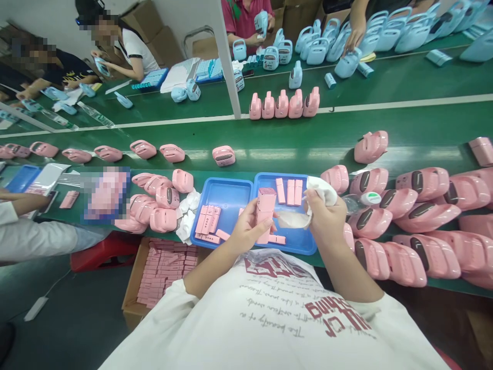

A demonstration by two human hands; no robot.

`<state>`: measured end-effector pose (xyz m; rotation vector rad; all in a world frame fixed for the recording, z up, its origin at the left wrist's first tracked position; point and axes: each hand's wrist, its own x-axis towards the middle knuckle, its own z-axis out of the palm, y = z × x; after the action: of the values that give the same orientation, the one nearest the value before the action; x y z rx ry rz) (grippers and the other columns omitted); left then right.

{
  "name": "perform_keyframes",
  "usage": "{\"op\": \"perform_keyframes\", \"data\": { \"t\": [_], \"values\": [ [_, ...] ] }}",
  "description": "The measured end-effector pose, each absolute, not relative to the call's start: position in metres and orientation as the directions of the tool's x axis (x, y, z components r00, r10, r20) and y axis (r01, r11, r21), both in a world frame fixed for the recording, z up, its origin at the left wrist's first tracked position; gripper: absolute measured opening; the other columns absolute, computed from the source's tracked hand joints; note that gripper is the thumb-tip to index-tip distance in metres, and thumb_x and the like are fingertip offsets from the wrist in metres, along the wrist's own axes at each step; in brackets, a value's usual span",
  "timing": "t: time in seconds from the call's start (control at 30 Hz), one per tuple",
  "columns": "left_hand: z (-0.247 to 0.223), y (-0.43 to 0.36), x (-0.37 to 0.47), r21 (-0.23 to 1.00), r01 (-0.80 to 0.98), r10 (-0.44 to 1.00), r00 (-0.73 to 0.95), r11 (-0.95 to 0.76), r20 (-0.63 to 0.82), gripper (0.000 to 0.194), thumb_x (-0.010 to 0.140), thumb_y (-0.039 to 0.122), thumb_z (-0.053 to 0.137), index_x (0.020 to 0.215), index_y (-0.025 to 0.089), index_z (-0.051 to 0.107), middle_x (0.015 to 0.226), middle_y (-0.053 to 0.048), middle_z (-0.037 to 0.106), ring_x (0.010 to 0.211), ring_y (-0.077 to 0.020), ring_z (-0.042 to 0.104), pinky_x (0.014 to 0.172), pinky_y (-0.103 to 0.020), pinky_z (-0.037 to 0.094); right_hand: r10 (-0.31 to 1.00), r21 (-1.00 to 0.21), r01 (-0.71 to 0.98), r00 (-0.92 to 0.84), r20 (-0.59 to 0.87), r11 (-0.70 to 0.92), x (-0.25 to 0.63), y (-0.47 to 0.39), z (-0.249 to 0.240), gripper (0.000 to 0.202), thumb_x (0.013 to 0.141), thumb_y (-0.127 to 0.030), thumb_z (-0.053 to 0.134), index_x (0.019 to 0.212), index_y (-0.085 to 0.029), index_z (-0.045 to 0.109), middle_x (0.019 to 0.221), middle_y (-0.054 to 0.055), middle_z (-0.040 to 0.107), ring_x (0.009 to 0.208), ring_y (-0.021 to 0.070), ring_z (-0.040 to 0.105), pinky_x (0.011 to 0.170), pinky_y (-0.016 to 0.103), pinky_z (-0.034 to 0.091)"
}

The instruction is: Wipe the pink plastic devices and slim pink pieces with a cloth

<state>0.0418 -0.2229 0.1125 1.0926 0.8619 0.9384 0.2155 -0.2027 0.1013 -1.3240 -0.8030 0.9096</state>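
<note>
Nearest: white T-shirt (pixel 208 329), wearer's own.

Item 1: L. hand (pixel 248 226), fingers curled closed, thumb across front, w/ firm-looking hold on pink block (pixel 266 198). Block stood approx. upright, raised over L. side of R. blue tray (pixel 304 239).

Item 2: R. hand (pixel 327 218), fingers bunched shut on white cloth (pixel 323 189); a pale strip (pixel 295 220) hung toward block, cloth end or film, couldn't tell.

Step in hand (judged): prob. a wipe of block. Next move seemed to call for a steady L. grip and cloth laid flat to the face.

Low L.: carton (pixel 133 316) of pink strips. Adj.: L. blue tray (pixel 223 192), w/ more pcs; crumpled tissue (pixel 187 216) beside it.

R. side: pink housings (pixel 404 264), massed; clear bottle (pixel 352 204) among them.

Beyond: green belt (pixel 185 133) w/ spaced pink units; five upright pink units (pixel 282 105) in a row.

Far: co-workers w/ light-blue units, incl. one co-worker's hand (pixel 354 36) on a unit.
</note>
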Motion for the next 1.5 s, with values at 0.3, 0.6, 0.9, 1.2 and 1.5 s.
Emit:
{"op": "perform_keyframes", "data": {
  "t": [0.3, 0.6, 0.9, 1.2, 1.5],
  "values": [
    [0.108, -0.225, 0.049, 0.998, 0.022, 0.934, 0.352, 0.057, -0.061, 0.056, 0.083, 0.038, 0.059, 0.133, 0.021, 0.041, 0.121, -0.011, 0.057, 0.105, -0.023, 0.058, 0.087, -0.034, 0.048, 0.958, -0.971, 0.218, 0.243, 0.15, 0.097, 0.195, -0.208, 0.117, 0.037, 0.068, -0.045, 0.069, 0.055, -0.015, 0.053, 0.047, -0.004, 0.043, 0.047, 0.007, 0.037, 0.044, 0.02, 0.032],
    [0.107, -0.224, 0.062, 0.925, 0.337, 0.967, 0.235, -0.176, 0.099, 0.061, 0.086, 0.029, 0.053, 0.141, 0.019, 0.029, 0.139, -0.015, 0.044, 0.125, -0.025, 0.045, 0.103, -0.04, 0.036, 0.848, -0.86, 0.45, 0.333, 0.412, 0.241, 0.179, -0.191, 0.095, 0.04, 0.086, -0.05, 0.045, 0.062, -0.018, 0.051, 0.051, -0.002, 0.046, 0.049, 0.0109, 0.044, 0.052, 0.025, 0.038],
    [0.12, -0.222, 0.055, 0.967, -0.176, 0.938, 0.327, 0.182, -0.117, 0.045, 0.082, 0.038, 0.06, 0.119, 0.019, 0.043, 0.095, -0.004, 0.062, 0.057, -0.0078, 0.055, 0.054, -0.023, 0.046, 0.856, -0.883, 0.469, 0.454, 0.247, 0.006, 0.216, -0.182, 0.09, 0.045, 0.087, -0.056, 0.039, 0.065, -0.018, 0.05, 0.057, 0.002, 0.052, 0.055, 0.0139, 0.048, 0.056, 0.027, 0.04],
    [0.13, -0.221, 0.05, 0.819, -0.465, 0.905, 0.399, 0.337, -0.145, 0.039, 0.076, 0.048, 0.064, 0.093, 0.02, 0.043, 0.076, 0.001, 0.06, 0.045, -0.0073, 0.052, 0.039, -0.019, 0.04, 0.913, -0.373, 0.879, 0.147, -0.38, -0.297, 0.277, -0.169, 0.078, 0.05, 0.092, -0.048, 0.032, 0.082, -0.013, 0.066, 0.079, 0.015, 0.066, 0.078, 0.0259, 0.063, 0.071, 0.036, 0.045],
    [0.125, -0.217, 0.064, 0.724, -0.403, 0.823, 0.375, 0.56, -0.427, 0.045, 0.071, 0.055, 0.067, 0.089, 0.015, 0.056, 0.075, -0.001, 0.059, 0.06, -0.0096, 0.055, 0.053, -0.022, 0.044, 0.887, -0.956, 0.2, 0.369, 0.278, 0.216, 0.217, -0.193, 0.13, 0.058, 0.091, -0.059, 0.028, 0.103, -0.014, 0.064, 0.094, 0.012, 0.068, 0.078, 0.0191, 0.064, 0.068, 0.032, 0.051]
  ]
}}
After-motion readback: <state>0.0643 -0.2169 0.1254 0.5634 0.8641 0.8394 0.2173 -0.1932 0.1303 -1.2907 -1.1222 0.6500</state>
